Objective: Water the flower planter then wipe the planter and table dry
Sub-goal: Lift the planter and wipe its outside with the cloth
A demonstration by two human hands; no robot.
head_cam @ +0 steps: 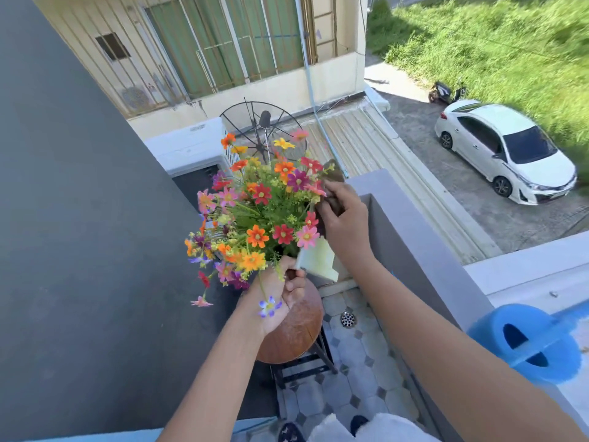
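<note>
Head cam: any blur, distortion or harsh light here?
Head view: hard sun, grass blown bright top right; wide-angle bends the parapet and dark wall; watering can and frame edges smear soft; flowers, left hand and right hand on the brown cloth stay sharp.

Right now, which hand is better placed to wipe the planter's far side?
Right. The right hand already presses the brown cloth there, while the left hand grips the white planter near corner.
</note>
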